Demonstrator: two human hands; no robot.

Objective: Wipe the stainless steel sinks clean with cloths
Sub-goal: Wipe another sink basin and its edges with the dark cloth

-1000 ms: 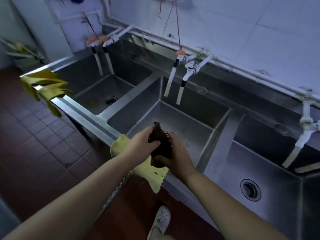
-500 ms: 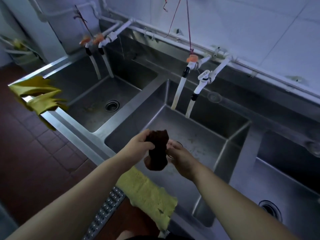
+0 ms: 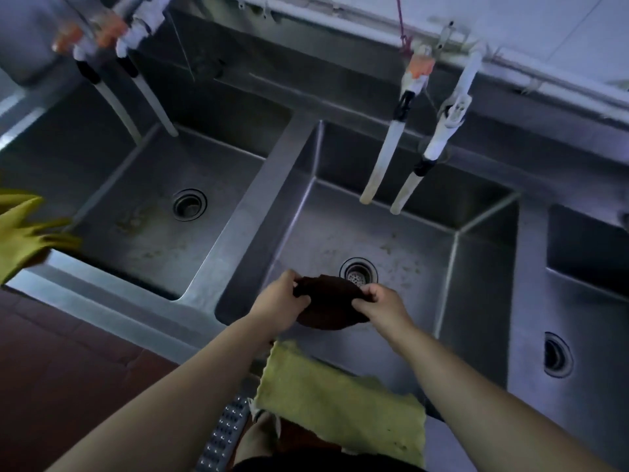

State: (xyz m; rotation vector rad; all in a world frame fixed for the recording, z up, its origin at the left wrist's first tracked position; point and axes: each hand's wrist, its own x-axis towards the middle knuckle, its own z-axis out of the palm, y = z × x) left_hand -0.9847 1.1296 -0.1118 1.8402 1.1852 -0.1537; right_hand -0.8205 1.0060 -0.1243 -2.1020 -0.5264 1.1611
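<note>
A: Cloth, dark brown (image 3: 328, 306), is stretched between both hands above the middle sink (image 3: 391, 233), just in front of its round drain (image 3: 359, 272), which it partly covers at the near edge.

B: Grip state? The left hand (image 3: 277, 301) pinches the cloth's left edge with curled fingers and thumb; the right hand (image 3: 377, 303) pinches the right edge in the same way. Both forearms reach in from the bottom of the view.

A: Middle sink: stainless steel, floor spotted with brownish marks around the drain. Two white hoses (image 3: 398, 158) hang from taps at the back wall, their ends above the basin.

B: Yellow cloth (image 3: 340, 400): draped over the front rim of the middle sink, just below the hands, its frayed lower edge hanging towards the floor.

A: Left sink (image 3: 153, 216): separated from the middle one by a steel divider; own drain (image 3: 189, 205) in the floor, with stains beside it. A second pair of hoses (image 3: 136, 97) hangs above it, blurred.

B: Right sink (image 3: 578, 318): only partly in view, with a drain (image 3: 558, 359) near the right edge.

A: Yellow rubber gloves (image 3: 23, 233): lying over the front rim at the far left, blurred.

B: Floor (image 3: 68, 352): red-brown tiles, with a perforated metal strip (image 3: 224, 434) beside the person's legs.
</note>
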